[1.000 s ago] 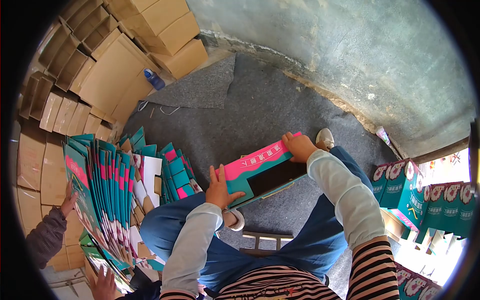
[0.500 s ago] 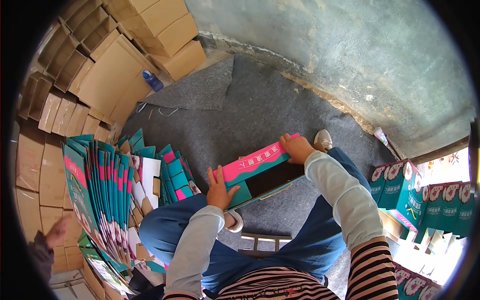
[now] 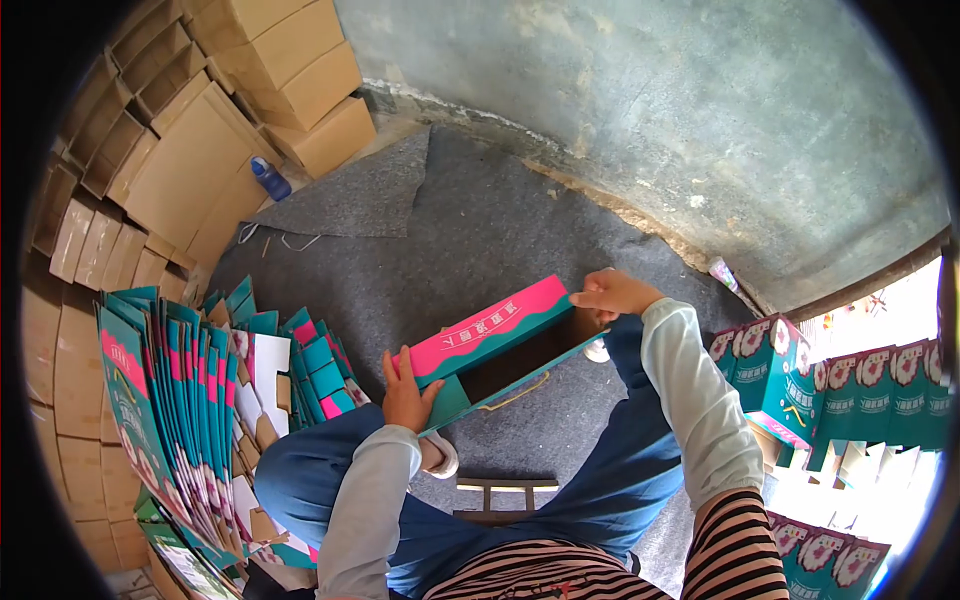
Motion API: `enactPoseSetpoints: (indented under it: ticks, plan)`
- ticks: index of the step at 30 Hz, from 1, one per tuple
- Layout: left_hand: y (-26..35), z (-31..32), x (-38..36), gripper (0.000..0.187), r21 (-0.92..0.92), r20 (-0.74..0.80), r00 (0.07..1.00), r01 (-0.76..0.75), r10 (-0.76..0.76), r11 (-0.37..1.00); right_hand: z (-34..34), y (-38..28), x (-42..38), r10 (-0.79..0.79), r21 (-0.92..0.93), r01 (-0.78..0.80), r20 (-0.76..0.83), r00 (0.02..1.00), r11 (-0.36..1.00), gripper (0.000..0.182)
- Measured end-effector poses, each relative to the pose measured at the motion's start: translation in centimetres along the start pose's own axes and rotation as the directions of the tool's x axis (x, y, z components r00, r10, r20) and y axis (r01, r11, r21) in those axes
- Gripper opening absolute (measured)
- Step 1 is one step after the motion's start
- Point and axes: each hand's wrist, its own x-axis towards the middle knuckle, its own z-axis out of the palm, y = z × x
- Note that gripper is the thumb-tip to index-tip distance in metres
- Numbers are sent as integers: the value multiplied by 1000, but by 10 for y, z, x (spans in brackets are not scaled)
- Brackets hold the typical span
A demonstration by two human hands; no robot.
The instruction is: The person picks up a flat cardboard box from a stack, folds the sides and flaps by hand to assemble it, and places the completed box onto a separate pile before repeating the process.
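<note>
A pink and teal cardboard gift box (image 3: 490,335) is held tilted above my lap, its long side open onto a dark inside. A yellow cord handle (image 3: 517,392) runs along its near edge. At the box's left end my left hand (image 3: 408,395) grips it, fingers over the pink panel and thumb on the teal end. My right hand (image 3: 615,294) is closed at the right end, thumb and forefinger pinching the edge there; its other fingers are partly hidden.
Flattened teal and pink boxes (image 3: 190,390) stand stacked at my left. Brown cartons (image 3: 300,70) line the left wall, with a blue bottle (image 3: 270,179) beside them. Finished-looking teal boxes (image 3: 765,375) stand at the right. A small wooden stool (image 3: 507,485) is between my legs.
My right hand has shifted from over the box's top corner to its right end, and the opening looks wider. My left hand keeps its grip. Another person's hand at far left has left view.
</note>
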Motion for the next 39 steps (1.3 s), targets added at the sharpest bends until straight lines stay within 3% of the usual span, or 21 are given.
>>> enactPoseSetpoints:
  ticks: [3,7,10,14,17,20,23,29,32,34,36,38,39]
  plan:
    - [0,0,0,88,5,3,1000,-7,7,1000,21,4,10,-59,5,59,72,996,998,45]
    - [2,-2,0,88,-32,26,1000,8,-7,999,36,7,34,37,13,-43,333,942,999,42]
    - [3,-3,1,88,-30,32,999,10,-9,1000,42,10,37,-12,-246,74,244,970,966,39]
    - [2,-3,0,88,-10,17,1000,-7,8,1000,51,2,43,77,-384,4,195,978,923,37]
    - [1,0,0,88,0,-1,1000,-28,28,1000,56,-8,41,59,-573,63,192,980,817,38]
    - [4,-2,0,87,10,12,1000,-8,8,1000,61,-9,41,54,-632,25,106,993,775,37]
    - [7,-3,-1,88,12,17,1000,3,-3,1000,63,-4,40,-45,-657,86,79,996,749,38]
    - [-2,5,-2,90,12,-39,998,-38,39,999,57,-4,39,68,-510,-29,57,996,860,34]
    - [-5,1,-2,93,-52,-46,999,-24,22,998,34,9,39,-23,-476,16,-8,1000,879,33]
    - [-4,-2,-3,95,-106,-83,997,-12,3,994,10,68,72,-268,-778,231,83,960,585,36]
    - [-13,0,-6,96,-145,-103,995,-4,-11,989,5,70,60,-219,-796,194,79,973,573,40]
    - [-16,0,-6,97,-185,-96,995,7,-26,983,-2,47,37,106,-552,-97,-16,994,828,45]
    - [-12,-4,-6,97,-207,-79,996,18,-35,978,2,43,40,82,-472,-90,-38,996,877,50]
